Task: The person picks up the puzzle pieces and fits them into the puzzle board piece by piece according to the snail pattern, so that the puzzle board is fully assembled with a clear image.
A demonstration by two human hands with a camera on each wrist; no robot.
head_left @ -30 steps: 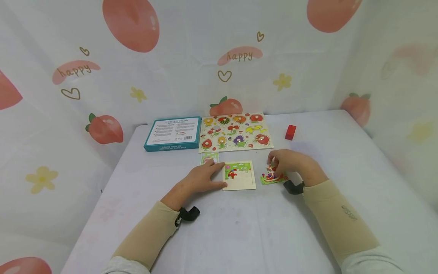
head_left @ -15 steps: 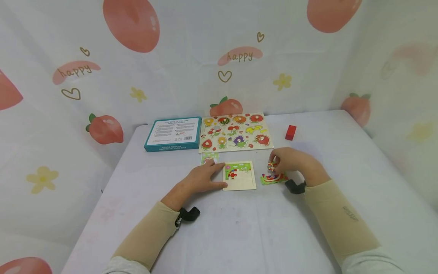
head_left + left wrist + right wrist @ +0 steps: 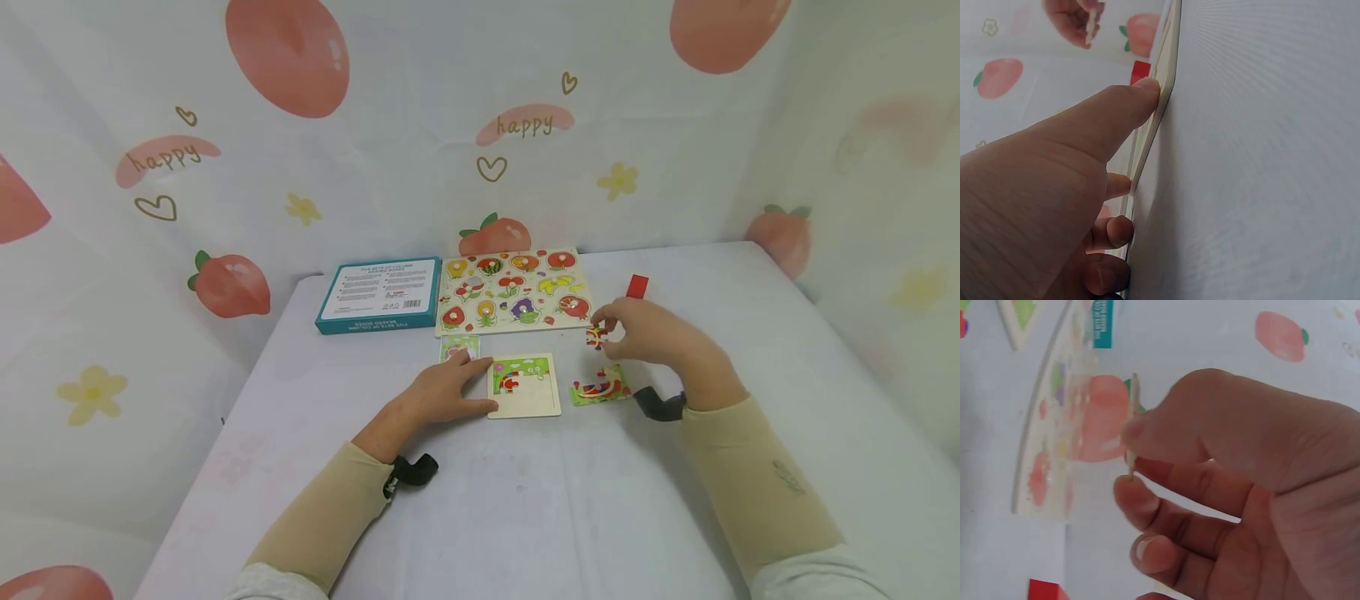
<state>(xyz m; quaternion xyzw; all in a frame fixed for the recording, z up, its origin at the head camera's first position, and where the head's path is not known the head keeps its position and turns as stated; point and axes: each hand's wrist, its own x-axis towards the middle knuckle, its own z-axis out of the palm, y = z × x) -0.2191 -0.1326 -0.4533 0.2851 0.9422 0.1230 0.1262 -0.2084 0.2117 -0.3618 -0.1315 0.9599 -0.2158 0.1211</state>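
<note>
My right hand (image 3: 651, 335) pinches a small colourful jigsaw piece (image 3: 597, 337) between thumb and fingers, above the table. In the right wrist view the piece shows edge-on as a thin wooden slab (image 3: 1133, 406). Below that hand lie several other jigsaw pieces (image 3: 600, 389), green, red and yellow, grouped together. To their left is a square wooden puzzle tray (image 3: 528, 406), with pieces filling its top and left part and bare wood elsewhere. My left hand (image 3: 442, 392) rests at the tray's left side, thumb and index fingertips touching its edge; the left wrist view shows the thumb (image 3: 1141, 94) against it.
Partly under the left fingers lies a small picture card (image 3: 461, 342). Behind stand a fruit peg puzzle board (image 3: 538, 289) and, left of it, a teal-edged flat box (image 3: 382, 292). A red block (image 3: 637, 286) sits at the back right, partly behind the right hand.
My right hand has lifted the jigsaw piece away from the other pieces, moving up and toward the back of the table. The left hand and the tray have stayed put.
</note>
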